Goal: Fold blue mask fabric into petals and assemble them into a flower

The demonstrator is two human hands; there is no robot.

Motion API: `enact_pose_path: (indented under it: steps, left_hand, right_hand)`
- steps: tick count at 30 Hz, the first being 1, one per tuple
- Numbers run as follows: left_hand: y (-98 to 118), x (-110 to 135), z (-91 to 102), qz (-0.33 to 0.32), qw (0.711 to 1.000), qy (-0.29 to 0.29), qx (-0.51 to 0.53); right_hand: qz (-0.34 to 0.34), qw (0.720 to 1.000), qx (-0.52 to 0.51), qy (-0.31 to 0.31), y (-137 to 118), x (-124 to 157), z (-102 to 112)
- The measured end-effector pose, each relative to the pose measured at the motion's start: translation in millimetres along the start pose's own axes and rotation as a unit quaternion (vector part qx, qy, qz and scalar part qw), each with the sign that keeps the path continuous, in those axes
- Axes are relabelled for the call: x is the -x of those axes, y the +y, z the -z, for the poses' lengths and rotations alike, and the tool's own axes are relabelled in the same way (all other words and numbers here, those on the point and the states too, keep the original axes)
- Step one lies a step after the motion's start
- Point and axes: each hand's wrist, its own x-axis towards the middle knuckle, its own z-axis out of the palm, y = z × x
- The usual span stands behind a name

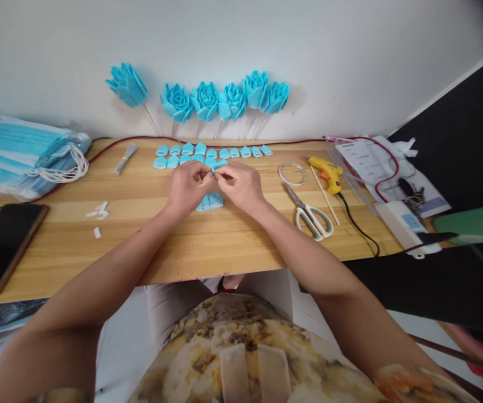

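Note:
My left hand (187,187) and my right hand (241,186) meet at the middle of the wooden table (207,240). Both pinch a small blue folded piece (216,166) between their fingertips. Just below the hands lie a few more blue folded pieces (210,201). Behind the hands, two rows of several blue folded petals (211,152) are laid out. Several finished blue paper-like roses on sticks (220,101) lean against the white wall.
A stack of blue face masks (31,157) sits at the far left, a dark phone (4,246) at the left edge. Scissors (310,212), a tape ring (292,173), a yellow glue gun (327,172), a thin stick and a power strip (407,226) lie right.

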Motion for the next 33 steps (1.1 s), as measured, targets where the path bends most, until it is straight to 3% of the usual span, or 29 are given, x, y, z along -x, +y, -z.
enact_pose_path:
  steps: [13,33]
  left_hand:
    - [-4.8,-0.4,-2.6,-0.011,1.0,0.013,0.02]
    - [-7.3,-0.6,-7.1,0.036,0.995,0.01,0.097]
  right_hand:
    - [0.015,0.999,0.026,0.025,2.7,0.6,-0.9]
    - [0.025,0.999,0.028,0.024,3.0,1.0,-1.8]
